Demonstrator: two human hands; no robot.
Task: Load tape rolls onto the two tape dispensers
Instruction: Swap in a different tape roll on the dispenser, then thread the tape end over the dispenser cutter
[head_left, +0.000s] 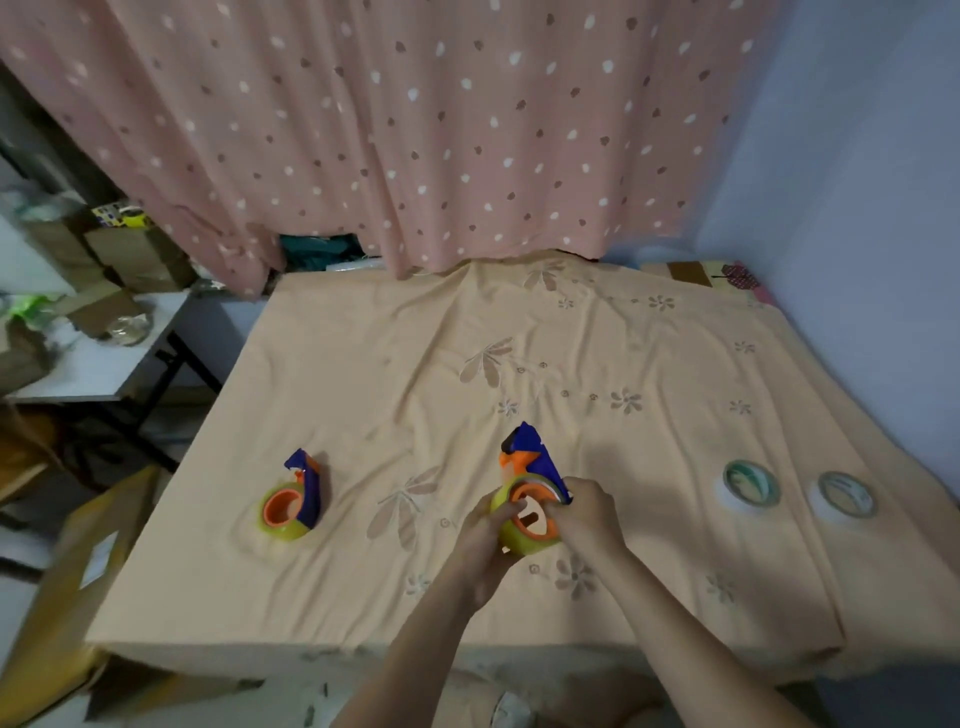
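Hands met at centre-front of the head view, both on one tape dispenser (530, 467), blue body w/ orange hub, standing on the peach floral cloth (415, 364) that covered the table. Left hand (485, 540) came in from lower left, fingers curled round the yellowish tape roll (519, 540) seated on that dispenser's hub, thumb across the roll's near-left rim. Right hand (587, 514) gripped the roll's right side, fingers wrapped over the top edge by the blue body; fingertips mostly hidden behind the roll, so exact contact unclear. Dispenser's blue nose pointed up and away from the person.

Second dispenser (298, 493) sat alone well to the left on the cloth, same blue/orange build, a yellow-green roll (285, 527) already round its orange hub, nobody touching it.

Two spare tape rolls lay flat at right, apart from the hands: nearer spare roll (750, 486) and farther spare roll (847, 493) just beside each other, not touching, both pale w/ greenish cores.

Bkgd: pink spotted curtain (441, 130) hung behind the table; white side table (104, 358) at left carried cardboard boxes and a clear round item, blurred. Yellow-brown package (67, 597) sat on the floor at lower left. Blue wall at right.
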